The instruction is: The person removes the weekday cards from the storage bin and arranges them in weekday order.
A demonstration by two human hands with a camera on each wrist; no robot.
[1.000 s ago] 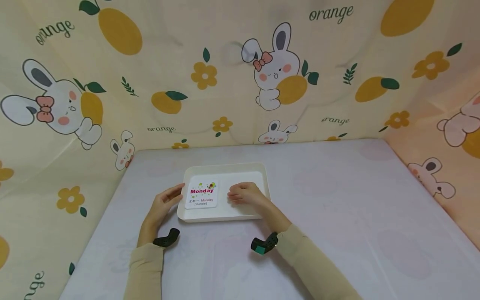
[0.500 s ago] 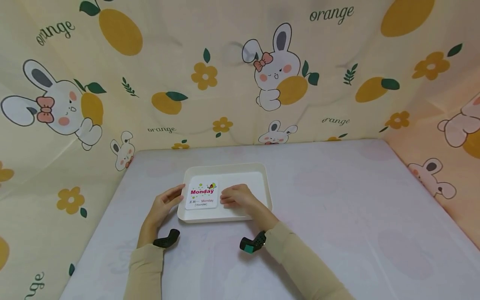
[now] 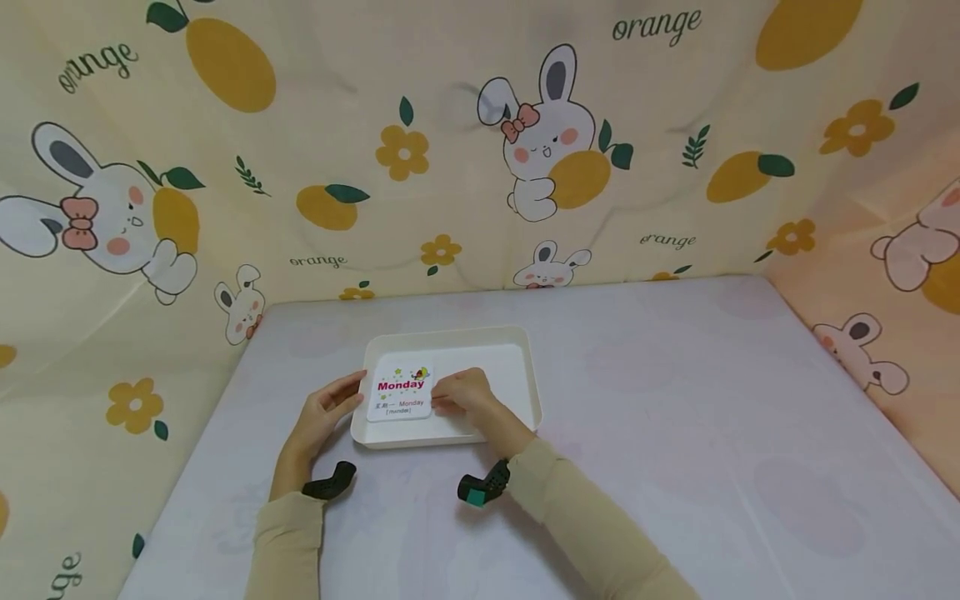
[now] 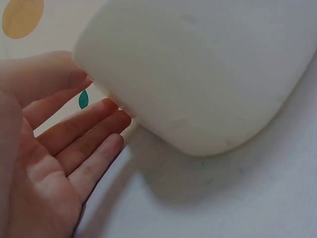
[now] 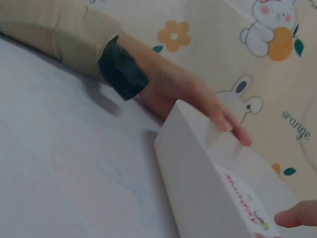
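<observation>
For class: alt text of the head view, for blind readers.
A person's right hand at the right edge of a Monday flashcard in a white tray; left hand at the tray's left rim. Behind the table, a rabbit-print backdrop.

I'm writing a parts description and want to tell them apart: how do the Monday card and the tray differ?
Size: the Monday card is smaller than the tray it sits within.
Look: the card bears printed words and a small picture; the tray looks plain.
Shape: the card is flat, while the tray has raised walls.
Shared: both are white with rounded corners.
</observation>
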